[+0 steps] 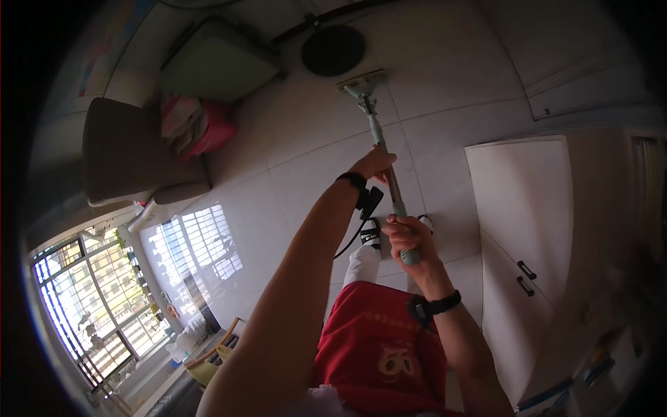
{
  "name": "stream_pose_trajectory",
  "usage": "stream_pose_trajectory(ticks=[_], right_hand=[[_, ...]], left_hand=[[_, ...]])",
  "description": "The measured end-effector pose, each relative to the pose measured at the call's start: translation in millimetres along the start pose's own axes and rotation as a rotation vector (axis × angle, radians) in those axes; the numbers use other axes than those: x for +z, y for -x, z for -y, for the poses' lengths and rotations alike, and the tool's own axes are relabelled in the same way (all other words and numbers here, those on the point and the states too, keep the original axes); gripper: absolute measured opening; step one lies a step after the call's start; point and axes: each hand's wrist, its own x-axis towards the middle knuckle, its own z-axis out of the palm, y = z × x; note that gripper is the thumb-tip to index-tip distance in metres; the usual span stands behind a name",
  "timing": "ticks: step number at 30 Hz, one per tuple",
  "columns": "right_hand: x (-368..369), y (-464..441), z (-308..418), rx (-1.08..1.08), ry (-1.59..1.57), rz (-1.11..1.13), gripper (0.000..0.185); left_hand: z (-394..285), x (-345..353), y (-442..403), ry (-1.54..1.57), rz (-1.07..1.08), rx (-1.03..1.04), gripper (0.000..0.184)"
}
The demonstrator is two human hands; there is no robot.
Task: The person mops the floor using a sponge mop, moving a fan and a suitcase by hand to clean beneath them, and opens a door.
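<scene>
A long-handled floor mop (376,125) slants away from me, its flat light-green head (361,82) down on the pale tiles. My left hand (375,164) is closed around the middle of the pole. Nearer my body, my right hand (410,240) wraps the lower grip, and the pole's rounded green end pokes out beneath the fingers. Each wrist wears a black band, and a dark cable hangs from the left one. The red apron (382,347) I wear fills the lower middle of the view.
A dark round object (333,51) lies just past the mop head. To the left are a brown chair (132,153), a pink bag (212,128) and a green box-like object (219,62). A white cabinet (517,201) stands on the right. Lower left, a barred window (104,299) lights the floor.
</scene>
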Motion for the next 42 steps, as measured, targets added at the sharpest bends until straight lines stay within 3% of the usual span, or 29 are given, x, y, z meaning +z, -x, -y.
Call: stream_pose_trajectory(ticks=[5,12,14,16,17,19,21,24,26,27,28,31,33,35,36,38,40,42], right_hand=[[-24,-2,-26,0.075,-0.022,-0.146,0.005],[-37,41,-49,0.09,0.014,-0.245,0.009],[-36,70,-50,0.071,0.039,-0.311,0.01],[-29,104,-51,0.063,0.077,-0.382,0.011],[-23,123,-53,0.062,0.102,-0.419,0.011],[-20,163,-57,0.069,0.115,-0.449,0.008],[-18,199,-59,0.08,0.098,-0.478,0.006],[0,238,-79,0.034,0.102,-0.639,0.007],[17,247,-91,-0.036,0.171,-0.811,0.01],[2,259,-97,-0.052,0.113,-0.612,0.011],[7,259,-99,-0.046,0.158,-0.583,0.011],[14,265,-101,-0.069,0.234,-0.568,0.01],[13,256,-96,-0.139,0.237,-0.629,0.011],[19,236,-82,-0.154,0.232,-0.475,0.01],[19,225,-73,-0.162,0.232,-0.397,0.011],[-5,197,-44,-0.123,0.108,-0.229,0.01],[-12,165,-22,-0.154,0.044,-0.152,0.007],[-14,144,-13,-0.199,-0.045,-0.112,0.005]], left_hand=[[28,-14,19,-0.184,0.121,-0.118,0.026],[72,16,54,-0.006,0.149,-0.163,0.026],[79,42,68,0.054,0.135,-0.172,0.033],[111,75,60,0.128,0.17,-0.164,0.027],[141,97,46,-0.018,0.233,0.023,0.028],[177,152,39,-0.166,0.238,0.165,0.028],[199,217,51,-0.173,0.126,0.078,0.026],[199,249,90,-0.024,0.191,-0.019,0.031],[159,253,131,0.174,0.207,-0.147,0.035],[120,246,161,0.297,0.156,-0.243,0.037],[98,237,176,0.423,0.103,-0.34,0.038],[103,238,170,0.053,-0.043,0.026,0.037],[117,233,140,-0.35,-0.035,0.214,0.04],[90,219,123,-0.288,-0.115,0.219,0.043],[63,210,120,-0.024,-0.196,0.123,0.045],[45,189,80,-0.048,-0.187,0.093,0.047],[29,174,51,0.052,-0.17,0.142,0.039],[13,157,23,0.018,0.034,0.076,0.034]])
